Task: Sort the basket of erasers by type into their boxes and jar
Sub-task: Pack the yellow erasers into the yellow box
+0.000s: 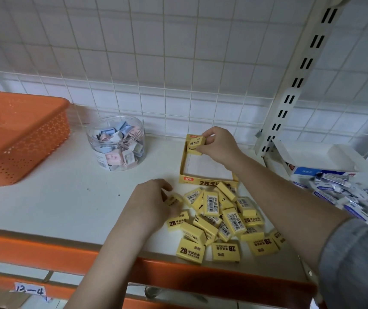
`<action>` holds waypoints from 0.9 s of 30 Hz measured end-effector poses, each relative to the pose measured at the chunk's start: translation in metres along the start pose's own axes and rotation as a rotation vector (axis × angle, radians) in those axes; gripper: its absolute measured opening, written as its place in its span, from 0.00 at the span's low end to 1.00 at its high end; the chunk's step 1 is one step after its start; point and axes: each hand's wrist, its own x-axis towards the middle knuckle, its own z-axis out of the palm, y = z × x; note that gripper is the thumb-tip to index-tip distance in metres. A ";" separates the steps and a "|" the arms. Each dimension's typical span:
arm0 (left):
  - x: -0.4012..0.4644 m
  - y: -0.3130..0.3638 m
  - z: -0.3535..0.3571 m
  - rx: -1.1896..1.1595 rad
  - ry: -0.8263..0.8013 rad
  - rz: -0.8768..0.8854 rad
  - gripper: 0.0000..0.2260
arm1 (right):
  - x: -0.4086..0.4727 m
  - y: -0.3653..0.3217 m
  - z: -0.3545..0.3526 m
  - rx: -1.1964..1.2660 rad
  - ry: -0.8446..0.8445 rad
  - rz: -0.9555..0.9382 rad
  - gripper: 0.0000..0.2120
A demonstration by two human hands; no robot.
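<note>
A heap of yellow 2B erasers [221, 219] lies on the white shelf in front of an open yellow box [207, 179]. My right hand [219, 143] pinches one yellow eraser [196, 141] over the box's far left corner, above another eraser [193, 150] standing inside. My left hand [151, 204] grips a yellow eraser [174, 200] at the heap's left edge. A clear round jar [116, 142] behind holds pastel pink and blue erasers. The orange perforated basket [20, 134] stands tilted at far left.
A white and blue carton [312, 161] with its lid open sits at the right, beside a pile of blue-and-white erasers [352, 197]. A white slotted upright [299, 76] rises behind it. The shelf's orange front edge [178, 273] runs below the heap.
</note>
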 end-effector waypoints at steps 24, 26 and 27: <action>-0.003 -0.015 -0.011 -0.008 -0.032 0.099 0.07 | -0.003 0.016 0.010 -0.108 0.073 -0.069 0.09; 0.000 -0.017 -0.015 -0.040 -0.001 0.148 0.09 | -0.011 0.011 0.002 -0.164 0.048 -0.080 0.08; 0.002 -0.017 -0.018 -0.058 0.016 0.175 0.11 | -0.017 0.008 -0.002 -0.190 0.032 -0.081 0.07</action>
